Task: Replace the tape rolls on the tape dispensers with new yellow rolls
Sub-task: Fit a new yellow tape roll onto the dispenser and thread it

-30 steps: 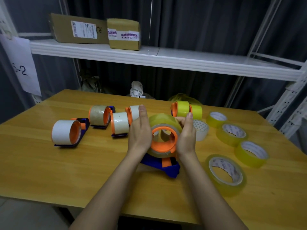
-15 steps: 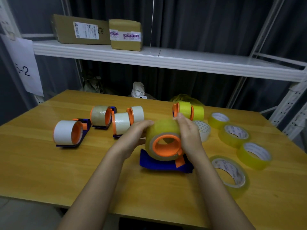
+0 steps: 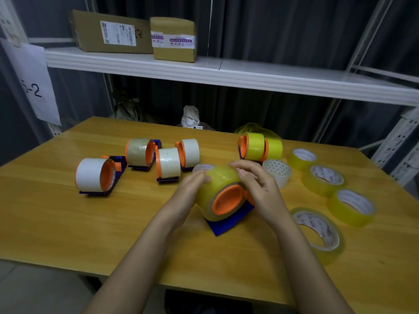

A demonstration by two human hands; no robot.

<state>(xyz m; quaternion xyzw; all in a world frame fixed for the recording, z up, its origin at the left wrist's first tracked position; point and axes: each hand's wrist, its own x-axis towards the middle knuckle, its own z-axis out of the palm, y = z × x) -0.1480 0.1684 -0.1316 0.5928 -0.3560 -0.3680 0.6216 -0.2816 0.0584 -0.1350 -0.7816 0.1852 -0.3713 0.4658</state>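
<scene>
A yellow tape roll (image 3: pixel 215 184) sits on the orange hub (image 3: pixel 227 200) of a blue dispenser (image 3: pixel 229 223) at the table's middle. My left hand (image 3: pixel 192 189) grips the roll's left side. My right hand (image 3: pixel 256 184) curls over its top and right side. Several dispensers with white or clear rolls (image 3: pixel 90 175) (image 3: pixel 138 151) (image 3: pixel 169 164) (image 3: pixel 189 151) stand to the left. Two dispensers with yellow rolls (image 3: pixel 255 146) (image 3: pixel 274 148) stand behind. Several loose yellow rolls (image 3: pixel 301 157) (image 3: pixel 325 179) (image 3: pixel 351 206) (image 3: pixel 319 232) lie on the right.
A white roll (image 3: pixel 277 171) lies just behind my right hand. The wooden table (image 3: pixel 68 223) stands under a white shelf (image 3: pixel 204 69) that carries two cardboard boxes (image 3: pixel 113 32) (image 3: pixel 173 39). A paper sign (image 3: pixel 31 85) hangs at left.
The dispenser with the yellow roll has turned so its orange hub faces lower right. Both hands shifted round the roll, the left one from behind it to its left side.
</scene>
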